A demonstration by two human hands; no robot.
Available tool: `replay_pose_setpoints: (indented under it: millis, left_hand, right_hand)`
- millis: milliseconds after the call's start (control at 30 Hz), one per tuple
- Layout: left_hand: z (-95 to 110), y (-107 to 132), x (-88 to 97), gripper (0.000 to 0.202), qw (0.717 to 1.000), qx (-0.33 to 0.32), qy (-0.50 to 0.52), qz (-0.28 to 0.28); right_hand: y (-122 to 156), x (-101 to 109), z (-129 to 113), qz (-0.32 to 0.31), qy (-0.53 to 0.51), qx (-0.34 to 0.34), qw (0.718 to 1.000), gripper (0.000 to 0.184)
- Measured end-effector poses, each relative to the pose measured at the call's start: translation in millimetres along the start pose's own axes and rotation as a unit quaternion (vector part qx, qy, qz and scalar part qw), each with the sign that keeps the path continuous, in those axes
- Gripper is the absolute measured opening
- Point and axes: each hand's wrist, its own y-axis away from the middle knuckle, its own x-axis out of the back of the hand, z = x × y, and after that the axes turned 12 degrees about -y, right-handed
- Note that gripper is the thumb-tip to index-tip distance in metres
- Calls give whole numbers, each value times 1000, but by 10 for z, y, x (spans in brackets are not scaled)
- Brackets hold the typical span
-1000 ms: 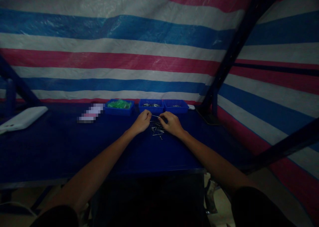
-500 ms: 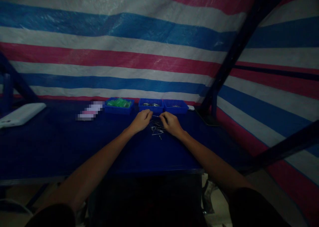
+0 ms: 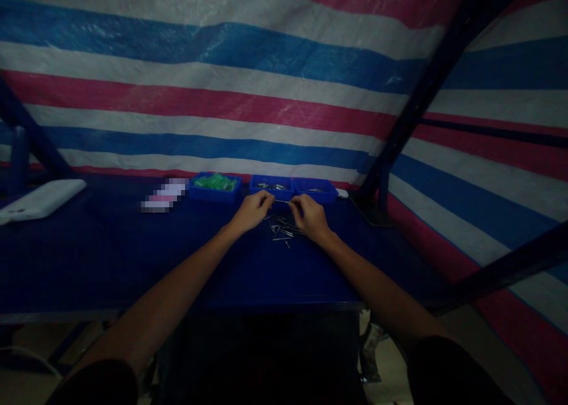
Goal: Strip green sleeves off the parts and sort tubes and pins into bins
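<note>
Spanning the gap, a thin metal rod (image 3: 282, 201) is finger-pinched at one end by the left hand (image 3: 252, 211), at the other by the right hand (image 3: 311, 217). Loose metal pins (image 3: 282, 230) are piled nearby on the blue table (image 3: 133, 257), near blue trays (image 3: 271, 185).

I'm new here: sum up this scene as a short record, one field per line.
Left hand: holds a thin metal rod
Right hand: holds the same rod
Loose pile: thin metal pieces, on the blue table
Left blue bin: green plastic
Middle blue bin: small metal parts
Right blue bin: small metal parts
Backdrop: striped plastic sheeting
</note>
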Motion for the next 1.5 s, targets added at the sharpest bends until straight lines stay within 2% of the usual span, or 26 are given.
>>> replay_pose_setpoints:
  millis: [67,167,233,300,433,600,767,867,1067,1200,1300,1367,1433,1500]
  left_hand:
    - [-52,7,11,29,999,7,-37,-25]
    - [-144,33,10,21,992,19,-104,-62]
    - [-189,53,-6,20,986,26,-145,-80]
    - [-210,67,-34,17,980,29,-173,-94]
    - [-193,69,-104,12,973,29,-201,-112]
    - [-158,40,-163,20,974,30,-196,-113]
    - [-116,21,-134,25,979,12,-172,-107]
    - [-85,19,-105,27,982,-1,-157,-104]
    - [-108,-19,-53,36,986,-39,-123,-104]
    - [-200,-27,33,28,981,-89,-106,-134]
    - [-271,-2,78,23,973,-115,-123,-156]
    - [-301,16,85,20,967,-122,-138,-174]
    - [-311,27,82,17,962,-125,-149,-192]
    - [-305,31,81,12,957,-127,-156,-207]
  right_hand:
    - [-77,69,106,42,27,-26,998,20]
    - [-160,200,332,98,109,-139,979,23]
    - [-148,273,462,91,143,-202,965,24]
    - [-89,304,525,70,141,-219,963,24]
    - [29,196,403,3,99,-189,977,21]
    - [53,-67,84,-100,29,-90,990,18]
    - [69,-108,-20,-115,11,-33,993,16]
    - [70,-73,-17,-106,6,-18,994,12]
    - [57,-46,-51,-72,-4,-3,997,15]
    - [-41,46,33,2,8,-21,1000,19]
    - [-174,183,213,106,46,-70,991,23]
    - [-227,269,359,152,95,-141,974,20]
    - [-211,324,490,141,131,-208,959,20]
    - [-136,337,575,107,137,-239,955,22]
